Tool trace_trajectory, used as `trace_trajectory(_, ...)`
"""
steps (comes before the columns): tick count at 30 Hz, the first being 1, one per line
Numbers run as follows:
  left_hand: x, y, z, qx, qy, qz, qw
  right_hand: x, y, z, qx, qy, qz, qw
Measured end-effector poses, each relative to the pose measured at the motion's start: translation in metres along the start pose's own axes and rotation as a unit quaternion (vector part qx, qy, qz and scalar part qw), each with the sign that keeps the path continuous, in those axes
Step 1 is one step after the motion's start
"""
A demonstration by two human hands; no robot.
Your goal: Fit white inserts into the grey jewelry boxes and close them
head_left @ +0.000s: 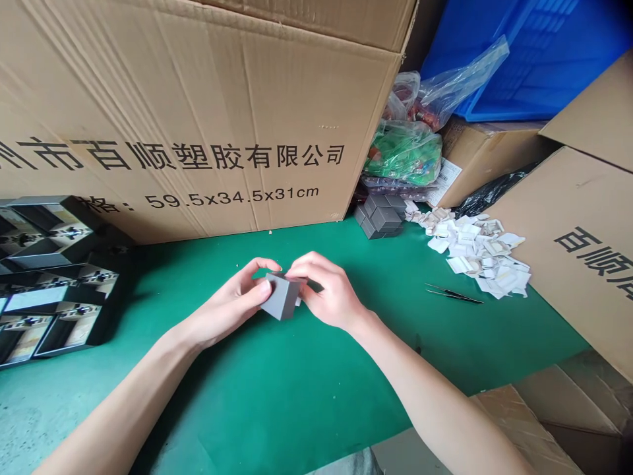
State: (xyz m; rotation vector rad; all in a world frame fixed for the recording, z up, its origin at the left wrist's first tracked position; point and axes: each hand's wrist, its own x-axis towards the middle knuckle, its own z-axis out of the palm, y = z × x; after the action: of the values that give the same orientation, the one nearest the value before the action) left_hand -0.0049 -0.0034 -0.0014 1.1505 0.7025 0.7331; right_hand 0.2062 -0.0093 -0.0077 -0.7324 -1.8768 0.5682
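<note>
Over the middle of the green table, a small grey box (281, 297) is held tilted between the thumb and fingers of my left hand (244, 297). My right hand (324, 290) is at the box's right side, its thumb and fingers pinched together against that face. A small whitish bit shows just below those fingertips; whatever they pinch is mostly hidden. Black tweezers (453, 293) lie on the table to the right. Behind them is a heap of small white pieces (482, 251), and beside it a stack of similar grey boxes (380, 216).
A large cardboard carton (198, 99) walls off the back. Black trays with compartments (54, 290) are stacked at the left. Bagged green parts (405, 155), a blue crate (534, 59) and another carton (583, 244) crowd the right. The green table surface (277, 396) extends in front.
</note>
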Motion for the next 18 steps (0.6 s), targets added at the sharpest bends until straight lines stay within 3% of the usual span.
trace_trajectory(7, 0.006, -0.001, 0.003, 0.009, 0.040, -0.011, 0.999, 0.002, -0.002, 0.000, 0.028, -0.022, 0.122, 0.992)
trace_trajectory(14, 0.004, -0.003, 0.005, 0.040, 0.029, 0.003, 0.999, 0.002, 0.006, 0.012, 0.105, 0.115, 0.237, 0.959)
trace_trajectory(18, 0.003, -0.002, 0.012, 0.006, 0.041, -0.019, 0.999, 0.001, 0.012, 0.017, 0.177, 0.143, 0.291, 0.929)
